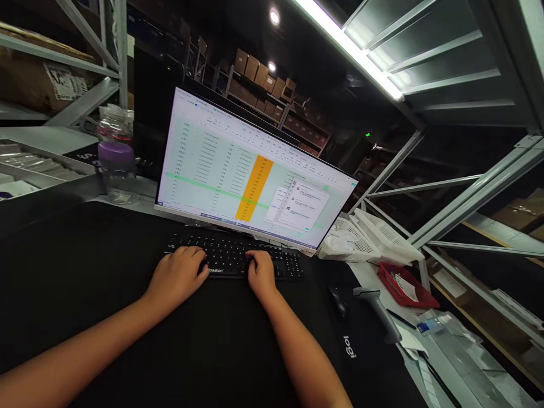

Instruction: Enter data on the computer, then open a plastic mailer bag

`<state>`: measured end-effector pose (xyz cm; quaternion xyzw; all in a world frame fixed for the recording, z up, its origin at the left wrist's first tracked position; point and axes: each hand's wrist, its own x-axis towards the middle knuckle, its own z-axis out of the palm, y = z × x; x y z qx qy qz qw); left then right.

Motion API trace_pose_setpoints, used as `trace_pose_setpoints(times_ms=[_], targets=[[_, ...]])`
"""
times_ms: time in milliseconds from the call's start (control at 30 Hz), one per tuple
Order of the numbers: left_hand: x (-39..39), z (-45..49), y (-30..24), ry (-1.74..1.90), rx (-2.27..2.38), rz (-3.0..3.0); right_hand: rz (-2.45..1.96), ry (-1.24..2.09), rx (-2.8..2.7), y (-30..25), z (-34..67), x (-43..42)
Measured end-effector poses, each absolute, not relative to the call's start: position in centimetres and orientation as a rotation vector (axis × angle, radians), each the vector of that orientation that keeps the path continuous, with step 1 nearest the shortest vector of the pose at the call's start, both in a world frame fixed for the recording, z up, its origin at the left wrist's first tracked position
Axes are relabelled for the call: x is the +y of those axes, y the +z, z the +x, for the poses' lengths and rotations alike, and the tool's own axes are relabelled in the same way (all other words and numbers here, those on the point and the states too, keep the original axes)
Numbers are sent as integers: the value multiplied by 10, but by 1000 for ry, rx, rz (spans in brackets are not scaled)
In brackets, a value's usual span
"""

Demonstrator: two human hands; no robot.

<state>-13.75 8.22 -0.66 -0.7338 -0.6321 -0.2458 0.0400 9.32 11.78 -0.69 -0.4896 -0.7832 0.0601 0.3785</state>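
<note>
A black keyboard (227, 255) lies on a dark desk mat below a monitor (212, 164). On its left end rests my left hand (178, 272), fingers curved over the keys and thumb apart, holding nothing. My right hand (260, 272) sits on the keys right of the middle, also without anything in it; its fingertips are partly hidden behind the hand. The lit screen shows a spreadsheet with an orange column, a green row and a smaller window on top. To the right of the keyboard are a black mouse (338, 301) and a grey handheld scanner (380, 311).
A clear jar with a purple lid (115, 152) stands left of the monitor. White perforated baskets (346, 238) and a red tray (408, 286) sit on the right. Metal shelving (467, 170) rises beyond, and plastic bags (459, 334) lie at the right edge.
</note>
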Motion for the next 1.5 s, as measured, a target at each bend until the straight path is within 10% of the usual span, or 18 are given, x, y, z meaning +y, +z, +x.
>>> trace_pose_setpoints(times_ms=[1500], targets=[[103, -195, 0, -1062, -2079, -2095, -1306, 36, -2248, -16, 63, 94]])
